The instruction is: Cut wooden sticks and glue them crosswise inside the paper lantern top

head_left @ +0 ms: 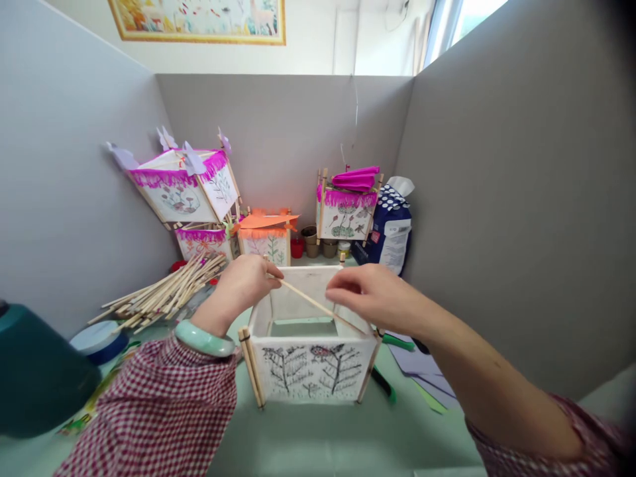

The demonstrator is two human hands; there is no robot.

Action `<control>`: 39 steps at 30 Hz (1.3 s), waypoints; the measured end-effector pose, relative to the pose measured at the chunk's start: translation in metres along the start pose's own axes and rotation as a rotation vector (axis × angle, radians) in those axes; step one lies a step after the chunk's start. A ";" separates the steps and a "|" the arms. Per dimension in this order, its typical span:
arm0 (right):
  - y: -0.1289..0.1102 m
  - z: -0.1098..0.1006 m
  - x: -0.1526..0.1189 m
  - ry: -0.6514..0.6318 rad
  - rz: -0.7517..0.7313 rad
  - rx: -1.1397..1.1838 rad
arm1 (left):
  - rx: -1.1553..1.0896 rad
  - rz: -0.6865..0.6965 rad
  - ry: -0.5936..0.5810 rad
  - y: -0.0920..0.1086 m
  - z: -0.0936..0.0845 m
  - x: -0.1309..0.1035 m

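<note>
A square lantern frame (311, 374) of wooden sticks and white panels stands on the green table, its top open and its front panel drawn with dark trees. One thin wooden stick (318, 305) lies diagonally across the open top, from the back left to the front right corner. My left hand (248, 285), with a pale green bangle at the wrist, pinches the stick's far left end. Above the right side of the frame hovers my right hand (370, 291), fingers bent and thumb near them; whether anything is between its fingertips is hidden.
Sticks (169, 291) lie piled at left, near a tape roll (102, 341) and a teal cone (40, 371). Finished lanterns (171, 192) stand behind, with small pots (311, 242) and a blue pack (392, 232). Green-handled scissors (385, 384) and purple paper (427, 374) lie right.
</note>
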State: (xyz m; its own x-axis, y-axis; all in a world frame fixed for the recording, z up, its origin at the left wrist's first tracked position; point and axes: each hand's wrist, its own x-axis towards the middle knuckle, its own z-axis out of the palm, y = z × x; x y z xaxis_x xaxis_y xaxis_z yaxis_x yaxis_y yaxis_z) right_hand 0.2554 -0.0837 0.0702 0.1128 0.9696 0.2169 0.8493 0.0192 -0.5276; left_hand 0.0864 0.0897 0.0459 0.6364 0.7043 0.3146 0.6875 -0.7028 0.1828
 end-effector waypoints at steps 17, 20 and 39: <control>0.042 0.059 -0.082 0.330 0.099 0.387 | -0.044 0.019 -0.007 -0.005 0.004 0.003; 0.043 0.059 -0.081 0.335 0.087 0.375 | -0.038 0.021 0.009 -0.006 0.005 0.003; 0.043 0.062 -0.076 0.370 0.107 0.216 | -0.204 0.108 -0.034 -0.011 -0.015 -0.005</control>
State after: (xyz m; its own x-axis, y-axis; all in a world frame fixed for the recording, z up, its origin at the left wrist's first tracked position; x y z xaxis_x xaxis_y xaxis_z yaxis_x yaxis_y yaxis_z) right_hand 0.2515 -0.1414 -0.0200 0.4048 0.8169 0.4110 0.6998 0.0126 -0.7143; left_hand 0.0701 0.0927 0.0563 0.7159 0.6247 0.3117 0.5324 -0.7773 0.3350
